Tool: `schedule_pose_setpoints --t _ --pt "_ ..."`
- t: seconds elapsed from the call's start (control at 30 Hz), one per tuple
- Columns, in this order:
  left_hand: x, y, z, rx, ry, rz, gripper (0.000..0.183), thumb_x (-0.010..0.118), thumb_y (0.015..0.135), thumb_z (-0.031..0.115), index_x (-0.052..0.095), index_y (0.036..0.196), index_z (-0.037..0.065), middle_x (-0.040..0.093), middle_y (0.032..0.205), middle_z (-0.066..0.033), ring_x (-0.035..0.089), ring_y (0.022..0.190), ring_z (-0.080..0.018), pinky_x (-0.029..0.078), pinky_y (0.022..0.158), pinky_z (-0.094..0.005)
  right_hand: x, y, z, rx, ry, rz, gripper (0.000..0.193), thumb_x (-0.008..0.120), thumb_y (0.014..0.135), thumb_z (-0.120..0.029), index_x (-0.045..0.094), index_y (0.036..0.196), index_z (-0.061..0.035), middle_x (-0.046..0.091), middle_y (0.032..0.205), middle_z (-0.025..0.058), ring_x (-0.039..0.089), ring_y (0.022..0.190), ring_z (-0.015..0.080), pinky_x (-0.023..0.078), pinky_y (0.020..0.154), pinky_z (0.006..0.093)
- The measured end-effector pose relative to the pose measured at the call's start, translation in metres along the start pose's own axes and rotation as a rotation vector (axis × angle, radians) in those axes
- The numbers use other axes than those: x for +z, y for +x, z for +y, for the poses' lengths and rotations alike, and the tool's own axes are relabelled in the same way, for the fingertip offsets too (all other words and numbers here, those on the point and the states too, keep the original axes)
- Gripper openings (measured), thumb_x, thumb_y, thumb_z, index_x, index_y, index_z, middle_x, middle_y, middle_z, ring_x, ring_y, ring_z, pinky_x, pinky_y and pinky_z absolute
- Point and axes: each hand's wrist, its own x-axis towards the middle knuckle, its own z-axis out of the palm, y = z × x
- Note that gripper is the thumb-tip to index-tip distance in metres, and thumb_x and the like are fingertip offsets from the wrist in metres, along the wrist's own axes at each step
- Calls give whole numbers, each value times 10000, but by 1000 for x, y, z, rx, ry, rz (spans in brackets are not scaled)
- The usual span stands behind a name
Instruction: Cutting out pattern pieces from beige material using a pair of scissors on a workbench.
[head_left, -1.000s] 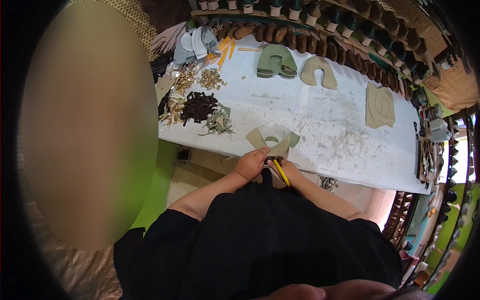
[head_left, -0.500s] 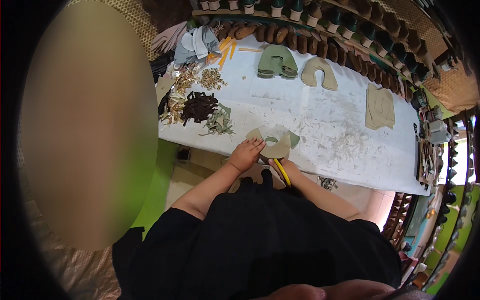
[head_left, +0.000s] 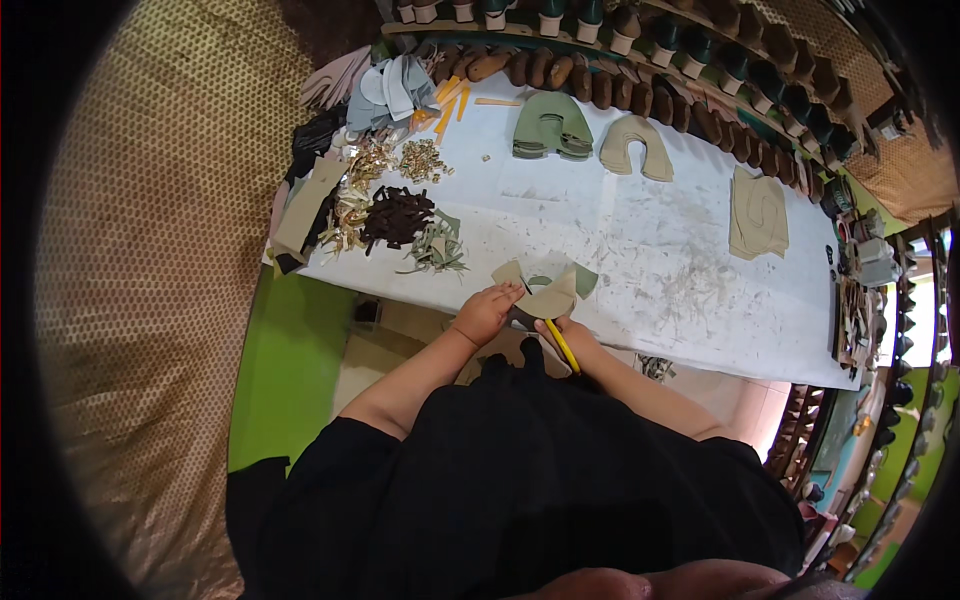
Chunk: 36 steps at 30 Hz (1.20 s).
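Observation:
At the near edge of the white table, a beige U-shaped shoe-upper piece (head_left: 552,298) is bent, its right arm raised and curled. Green pieces (head_left: 586,282) of similar material lie beneath it. My left hand (head_left: 487,312) grips the left side of the beige piece, fingertips on its edge. Close to its lower edge, my right hand (head_left: 566,332) is closed around a slim yellow tool (head_left: 562,345) that slants down toward me. The tool's working end is hidden, so its kind cannot be told.
Dark strips (head_left: 398,216), green scraps (head_left: 440,246) and small gold pieces (head_left: 425,160) lie in heaps at left. Behind are stacked green uppers (head_left: 552,128) and beige uppers (head_left: 638,148); another beige stack (head_left: 758,212) is at right. Shoe lasts (head_left: 625,92) line the back.
The beige piece's right arm has bent up and inward, changing from a flat curve to a fold. Both hands have barely moved. A blurred patch at left is gone.

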Motion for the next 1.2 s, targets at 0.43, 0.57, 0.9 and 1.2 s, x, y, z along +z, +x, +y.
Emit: schedule_pose_setpoints --t 0.43,0.57,0.9,1.2 --pt "7 -5 10 -97 -28 -10 539 582 792 -73 587 1316 57 641 1265 -128 583 1227 -317 469 1052 -394 10 10 9 -7 9 -6 635 515 966 -573 586 1209 9 676 1038 282 638 1024 442 507 864 425" --pt "9 -6 7 -97 -38 0 522 591 803 -55 588 1314 52 634 1277 -141 584 1225 -327 467 1056 -395 13 13 13 -5 -20 -5 745 502 927 -657 541 1248 14 670 977 307 640 976 466 510 850 456" --pt "6 -6 8 -131 -41 35 479 604 847 -6 589 1321 63 627 1286 -157 579 1226 -337 465 1058 -399 -4 -1 -13 73 25 -92 726 514 931 -635 530 1285 -2 663 1084 297 623 1070 454 493 920 432" --pt "8 -9 6 -143 -49 9 478 603 861 5 586 1331 88 621 1304 -140 554 1265 -322 438 1088 -398 3 0 -8 77 -46 -34 749 513 931 -643 535 1264 28 667 1044 308 632 1039 456 499 897 444"
